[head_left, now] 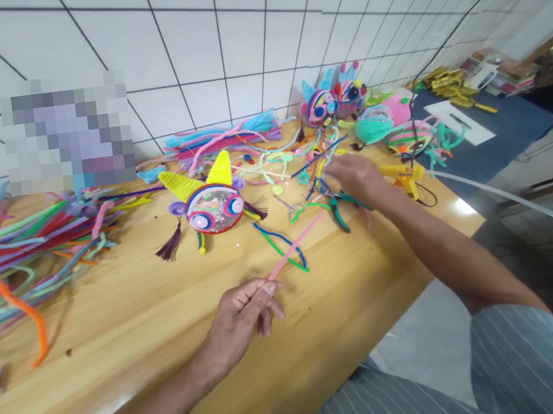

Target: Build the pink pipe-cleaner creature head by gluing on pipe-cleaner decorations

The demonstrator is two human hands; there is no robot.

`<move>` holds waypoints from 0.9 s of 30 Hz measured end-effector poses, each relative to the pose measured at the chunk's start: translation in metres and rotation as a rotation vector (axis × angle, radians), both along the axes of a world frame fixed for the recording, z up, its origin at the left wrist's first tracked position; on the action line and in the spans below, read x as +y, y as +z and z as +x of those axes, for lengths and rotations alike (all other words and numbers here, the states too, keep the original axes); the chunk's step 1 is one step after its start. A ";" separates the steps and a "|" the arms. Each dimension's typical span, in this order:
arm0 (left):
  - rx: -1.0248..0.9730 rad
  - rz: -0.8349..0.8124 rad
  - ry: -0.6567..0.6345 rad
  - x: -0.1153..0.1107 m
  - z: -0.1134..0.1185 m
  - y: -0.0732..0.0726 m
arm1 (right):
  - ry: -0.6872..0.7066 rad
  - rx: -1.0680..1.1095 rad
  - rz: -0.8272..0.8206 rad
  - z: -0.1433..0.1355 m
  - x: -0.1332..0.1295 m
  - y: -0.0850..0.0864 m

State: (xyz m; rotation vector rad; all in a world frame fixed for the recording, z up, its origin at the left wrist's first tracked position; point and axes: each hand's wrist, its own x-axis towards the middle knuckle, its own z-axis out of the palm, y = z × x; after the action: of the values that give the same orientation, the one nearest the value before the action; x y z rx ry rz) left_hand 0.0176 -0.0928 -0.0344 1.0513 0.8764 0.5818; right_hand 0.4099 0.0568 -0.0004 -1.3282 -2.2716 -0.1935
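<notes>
Seemingly mid-craft: left hand [239, 315] low over the wooden table [133, 318], thumb and forefinger pinched shut on one end of a pink pipe cleaner [294, 246], the strand running up and away toward the right. Right hand [356, 178] stretched out past it, resting on green-handled pliers [340, 212] amid a tangle of loose stems; fingers curled over the tool, grip hard to judge, cannot tell whether closed on it. Just left of the pliers, a round pipe-cleaner face with yellow ears [210, 205] and a dark tassel. Further right, a yellow glue gun [404, 176]. Heaps of coloured stems [25, 254] at far left. Likely step: fetching the cutter while keeping the pink stem pinched. Next move calls for a firm hold on the handles before lifting clear of the tangle.
</notes>
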 end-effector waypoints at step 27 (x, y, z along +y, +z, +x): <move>-0.054 0.123 -0.090 0.002 0.009 -0.005 | 0.470 -0.109 -0.084 -0.125 -0.115 0.025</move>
State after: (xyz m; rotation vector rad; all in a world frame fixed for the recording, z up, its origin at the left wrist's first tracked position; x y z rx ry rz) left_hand 0.0267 -0.0907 -0.0395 1.1751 0.7498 0.5916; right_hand 0.2845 -0.0579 0.0248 -0.8013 -2.6342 -0.0079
